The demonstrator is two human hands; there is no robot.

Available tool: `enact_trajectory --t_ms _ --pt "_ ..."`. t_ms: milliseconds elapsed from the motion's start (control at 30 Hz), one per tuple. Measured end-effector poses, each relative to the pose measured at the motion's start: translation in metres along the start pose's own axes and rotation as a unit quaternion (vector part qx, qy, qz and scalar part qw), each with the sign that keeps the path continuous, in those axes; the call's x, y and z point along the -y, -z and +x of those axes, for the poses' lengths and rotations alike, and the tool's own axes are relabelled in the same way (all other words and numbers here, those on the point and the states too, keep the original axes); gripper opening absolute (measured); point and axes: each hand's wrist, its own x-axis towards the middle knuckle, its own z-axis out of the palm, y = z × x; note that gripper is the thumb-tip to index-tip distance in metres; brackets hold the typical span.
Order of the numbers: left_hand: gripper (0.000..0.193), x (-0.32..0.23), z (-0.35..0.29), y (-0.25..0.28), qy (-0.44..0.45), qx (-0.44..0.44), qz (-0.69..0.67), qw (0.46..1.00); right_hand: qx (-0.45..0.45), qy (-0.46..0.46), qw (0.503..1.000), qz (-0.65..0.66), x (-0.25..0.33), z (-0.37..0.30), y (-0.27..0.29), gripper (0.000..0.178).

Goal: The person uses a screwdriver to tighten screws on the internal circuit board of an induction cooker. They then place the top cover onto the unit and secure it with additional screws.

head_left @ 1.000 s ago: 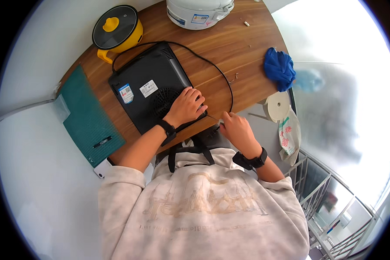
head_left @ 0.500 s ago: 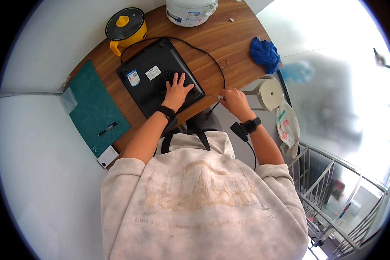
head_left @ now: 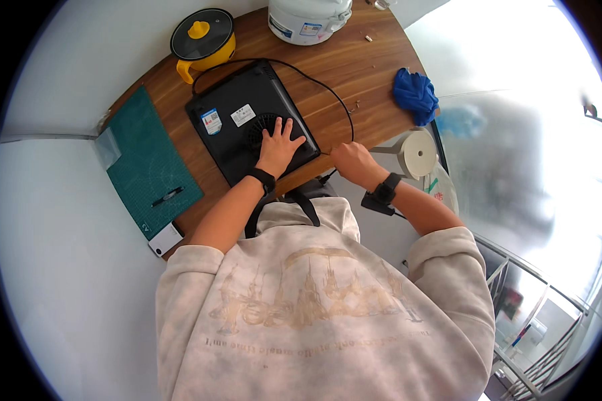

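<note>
**Hands on an upturned cooker**

Since the earlier frame the right hand (head_left: 352, 162) has slid toward 3 o'clock, closed on the black cord (head_left: 333, 105). The left hand (head_left: 279, 143) lies open, flat on the black cooker's (head_left: 234, 127) underside, mid-table. At 11 o'clock, a lidded yellow pot (head_left: 203, 37), contents hidden.

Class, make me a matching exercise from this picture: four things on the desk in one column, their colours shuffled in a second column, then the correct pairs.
Things:
1. pot
2. cloth
3. cutting mat
4. flat appliance under the left hand

Colours:
A. green
B. black
C. yellow with a dark lid
D. blue

Pairs: 1-C, 2-D, 3-A, 4-B
</note>
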Motion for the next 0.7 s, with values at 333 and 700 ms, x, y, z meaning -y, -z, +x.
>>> enact_trajectory --t_ms 333,700 --pt "0.034 -0.005 0.006 0.01 -0.008 -0.029 0.004 1.0 0.163 -0.421 0.391 0.802 -0.004 0.011 -0.047 0.008" --pt "0.053 0.0 0.006 0.006 0.001 0.008 -0.029 1.0 0.054 -0.363 0.662 0.653 -0.003 -0.059 -0.054 0.032"
